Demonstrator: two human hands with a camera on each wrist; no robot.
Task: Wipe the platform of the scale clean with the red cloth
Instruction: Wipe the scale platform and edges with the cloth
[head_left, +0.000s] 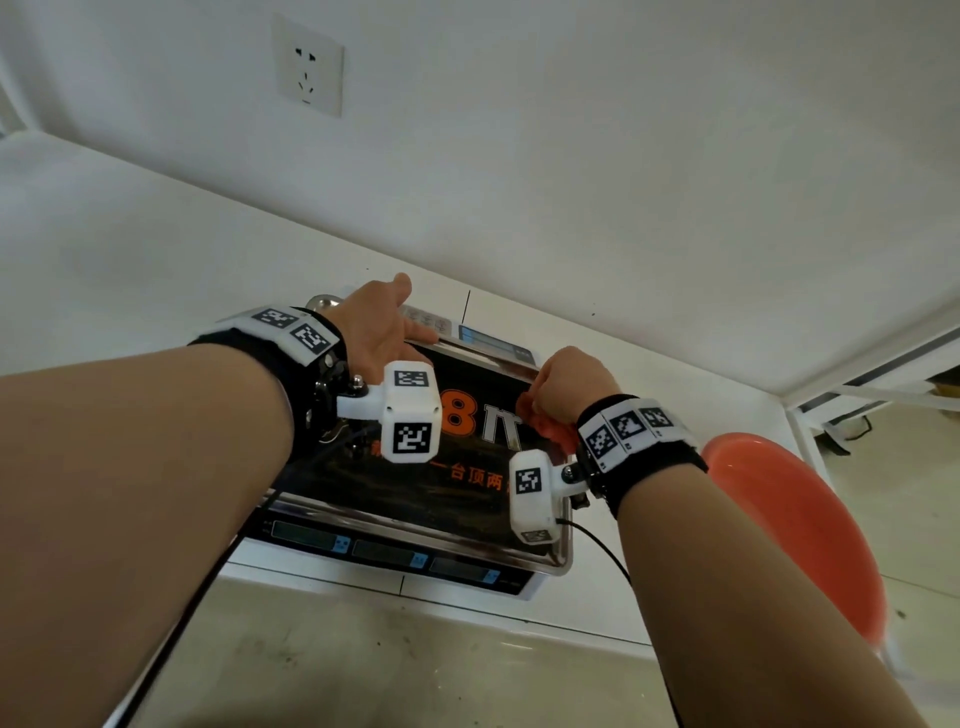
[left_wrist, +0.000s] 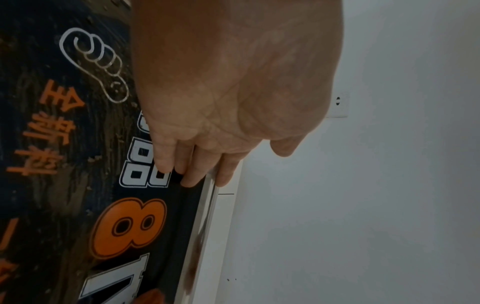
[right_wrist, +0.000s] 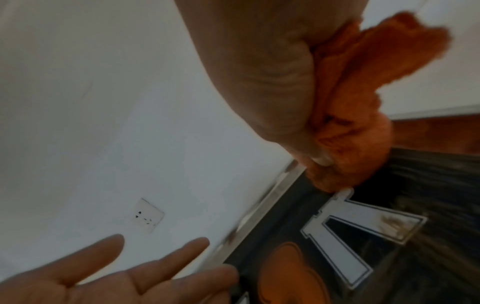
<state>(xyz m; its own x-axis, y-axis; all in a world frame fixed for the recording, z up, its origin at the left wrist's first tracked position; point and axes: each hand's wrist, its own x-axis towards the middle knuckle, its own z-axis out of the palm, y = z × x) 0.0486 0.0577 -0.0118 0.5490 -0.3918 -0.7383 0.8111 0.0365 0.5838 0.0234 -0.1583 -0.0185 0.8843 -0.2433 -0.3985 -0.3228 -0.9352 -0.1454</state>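
The scale (head_left: 395, 551) stands on a white counter, its platform (head_left: 457, 483) black with orange and white print and brown smears (left_wrist: 33, 144). My left hand (head_left: 384, 322) lies flat with straight fingers (left_wrist: 192, 172) on the platform's far edge near the metal rim. My right hand (head_left: 566, 384) grips the bunched red cloth (head_left: 550, 428) and presses it on the platform's far right part; the cloth (right_wrist: 358, 107) bulges out of the fist. The platform (right_wrist: 428, 185) shows streaks beside the cloth.
A white wall with a socket (head_left: 309, 65) rises right behind the scale. An orange round stool (head_left: 810, 540) stands at the right, beside the counter's end. The scale's display panel (head_left: 384, 551) faces me at the counter's front edge.
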